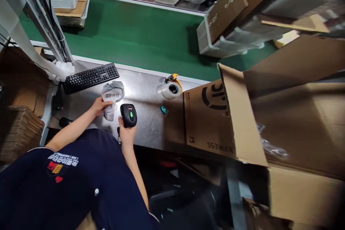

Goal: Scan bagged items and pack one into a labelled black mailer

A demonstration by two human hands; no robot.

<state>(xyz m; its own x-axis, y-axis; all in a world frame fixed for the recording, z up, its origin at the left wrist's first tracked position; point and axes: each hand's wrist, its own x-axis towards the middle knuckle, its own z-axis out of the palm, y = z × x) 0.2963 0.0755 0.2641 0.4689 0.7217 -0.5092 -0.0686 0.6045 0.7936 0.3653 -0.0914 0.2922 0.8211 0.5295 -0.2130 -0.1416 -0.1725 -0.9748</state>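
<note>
In the head view, the left hand (100,106) grips the lower edge of a small grey plastic mailer bag with a white barcode label (112,96), pressing it to the brushed steel worktable (147,97); the bag extends just beyond the fingers, label facing up. Just to the right of that hand, the right hand (126,132) is clenched around the handle of a black handheld barcode scanner with a glowing green light (128,114), whose head sits close beside the bag. Beyond the left hand lies a black computer keyboard (91,77). Farther right of the scanner hand stand a white tape roll in a yellow dispenser (170,88), a small teal object (163,110), and an open brown cardboard box (215,118).
</note>
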